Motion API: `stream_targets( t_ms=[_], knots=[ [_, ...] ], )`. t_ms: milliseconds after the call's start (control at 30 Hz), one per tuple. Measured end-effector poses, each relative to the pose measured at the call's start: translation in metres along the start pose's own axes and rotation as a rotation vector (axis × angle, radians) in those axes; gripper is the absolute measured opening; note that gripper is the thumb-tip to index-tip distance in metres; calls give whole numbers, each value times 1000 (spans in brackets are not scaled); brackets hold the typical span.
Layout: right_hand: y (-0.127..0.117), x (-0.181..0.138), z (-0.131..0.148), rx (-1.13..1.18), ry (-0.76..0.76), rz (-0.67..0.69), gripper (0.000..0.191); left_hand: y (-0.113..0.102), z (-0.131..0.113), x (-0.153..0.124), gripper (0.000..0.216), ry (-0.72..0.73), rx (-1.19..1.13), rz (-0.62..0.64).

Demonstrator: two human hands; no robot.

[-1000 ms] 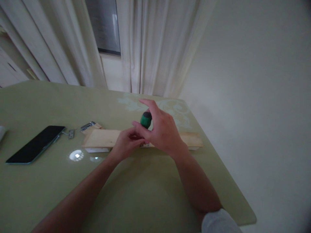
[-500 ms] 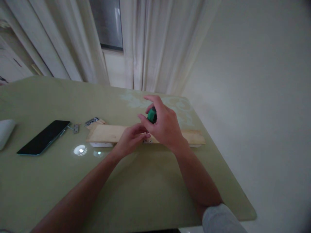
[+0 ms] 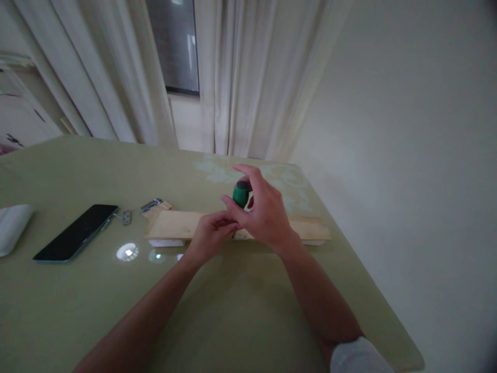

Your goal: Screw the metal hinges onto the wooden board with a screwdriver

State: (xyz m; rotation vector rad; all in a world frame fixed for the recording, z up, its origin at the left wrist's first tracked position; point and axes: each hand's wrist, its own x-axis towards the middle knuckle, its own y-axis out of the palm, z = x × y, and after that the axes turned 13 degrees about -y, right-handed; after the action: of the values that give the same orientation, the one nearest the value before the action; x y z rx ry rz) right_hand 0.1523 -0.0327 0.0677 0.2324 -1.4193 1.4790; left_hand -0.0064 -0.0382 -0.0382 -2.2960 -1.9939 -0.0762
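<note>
My right hand [image 3: 264, 210] is closed around the green, black-capped handle of a screwdriver [image 3: 241, 195], which stands nearly upright with its index finger raised off the handle. Below it lies a long pale wooden board [image 3: 174, 224], raised on white supports at its ends. My left hand [image 3: 209, 234] rests at the board's front edge, thumb and fingers pinched together close under the handle. What sits in that pinch is hidden, as is the screwdriver's tip. A small metal hinge [image 3: 244, 235] shows at the board's front edge, just right of my left fingertips.
Left of the board lie another hinge [image 3: 127, 217], a small wood piece with metal parts [image 3: 153, 206], a black-screened phone [image 3: 75, 233] and a white object [image 3: 14, 228]. The greenish table [image 3: 240, 321] ends near a wall at the right; curtains [image 3: 256, 77] hang behind.
The whole scene sits slightly lower as my head view shifts. The screwdriver handle has tilted a little and shows more of its cap. Both hands keep their places at the board.
</note>
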Motion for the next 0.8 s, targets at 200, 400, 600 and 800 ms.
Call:
stream_targets(
  t_ms=[200,400,600,800],
  knots=[
    [2,0,1,-22,-34,-48,45,3,0,-4,31,11,20,60],
    [5,-1,2,-33,-20,-44,51,2,4,-4,26,19,42,-58],
    [9,-2,3,-65,-33,-45,48,3,-2,-3,19,66,128,-116],
    [9,-1,6,-81,-17,-53,43,-7,-12,-5,21,101,211,-6]
  ],
)
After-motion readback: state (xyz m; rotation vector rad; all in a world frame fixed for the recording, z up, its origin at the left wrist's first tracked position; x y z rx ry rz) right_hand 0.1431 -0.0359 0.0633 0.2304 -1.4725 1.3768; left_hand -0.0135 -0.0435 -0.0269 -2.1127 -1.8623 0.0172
